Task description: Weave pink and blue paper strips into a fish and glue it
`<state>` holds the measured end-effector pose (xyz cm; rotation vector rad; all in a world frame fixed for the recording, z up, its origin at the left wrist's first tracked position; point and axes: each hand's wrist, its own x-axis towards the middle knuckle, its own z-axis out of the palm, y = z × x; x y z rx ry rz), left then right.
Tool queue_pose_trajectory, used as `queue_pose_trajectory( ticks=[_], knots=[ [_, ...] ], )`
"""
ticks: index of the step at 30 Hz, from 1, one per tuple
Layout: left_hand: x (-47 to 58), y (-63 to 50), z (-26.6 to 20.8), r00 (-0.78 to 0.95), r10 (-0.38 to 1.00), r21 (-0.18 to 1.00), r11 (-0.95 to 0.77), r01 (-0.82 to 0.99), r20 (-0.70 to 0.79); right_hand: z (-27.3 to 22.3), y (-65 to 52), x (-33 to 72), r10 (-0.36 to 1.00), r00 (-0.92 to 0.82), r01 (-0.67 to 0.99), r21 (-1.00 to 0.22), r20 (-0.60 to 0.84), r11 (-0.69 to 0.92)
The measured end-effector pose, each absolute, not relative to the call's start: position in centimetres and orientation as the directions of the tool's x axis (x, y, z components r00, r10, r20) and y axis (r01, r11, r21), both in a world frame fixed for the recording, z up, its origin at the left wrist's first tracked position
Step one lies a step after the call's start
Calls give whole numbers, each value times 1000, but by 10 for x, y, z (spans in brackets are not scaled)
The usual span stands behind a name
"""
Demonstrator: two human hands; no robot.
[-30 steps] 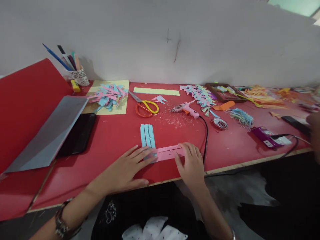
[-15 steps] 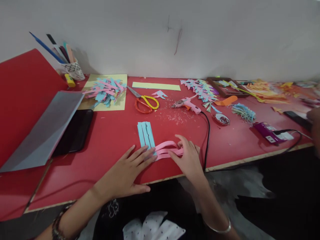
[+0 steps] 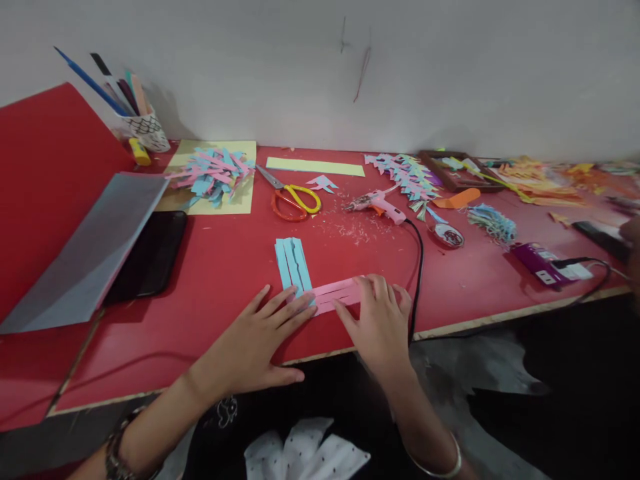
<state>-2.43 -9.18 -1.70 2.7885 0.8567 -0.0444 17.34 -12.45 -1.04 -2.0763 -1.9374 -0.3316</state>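
Light-blue slit paper [image 3: 293,263] lies on the table and meets pink slit paper [image 3: 340,293] at a right angle, making a corner. My left hand [image 3: 265,333] lies flat with fingers spread, its fingertips pressing on that corner where the two colours meet. Over the right end of the pink paper rests my right hand [image 3: 380,320], thumb on the lower strip and fingers spread across the far end. The pink strips lie nearly flat, and that far end is hidden under my fingers.
Scissors [image 3: 290,201], a pink glue gun [image 3: 377,205] with its black cord [image 3: 420,267], and a pile of cut strips [image 3: 213,175] lie behind. At left are a black phone-like slab [image 3: 150,260] and a folded red sheet [image 3: 55,187]. A purple box [image 3: 540,265] sits right, near another person's hand [image 3: 633,233].
The pink strips were arched up in loops and now lie flat. My right hand has turned from pinching their end to resting on them. The view has shifted slightly.
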Motion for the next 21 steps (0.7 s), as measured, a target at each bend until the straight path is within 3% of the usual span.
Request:
queue_pose_trajectory(
  ticks=[14, 21],
  knots=[
    [-24, -95, -22, 816, 577, 171, -801, 573, -36, -14, -111, 169, 937, 151, 919, -395, 315, -15],
    [-25, -95, -26, 828, 559, 154, -822, 549, 36, -7, -114, 171, 942, 73, 932, -358, 327, 53]
  ],
)
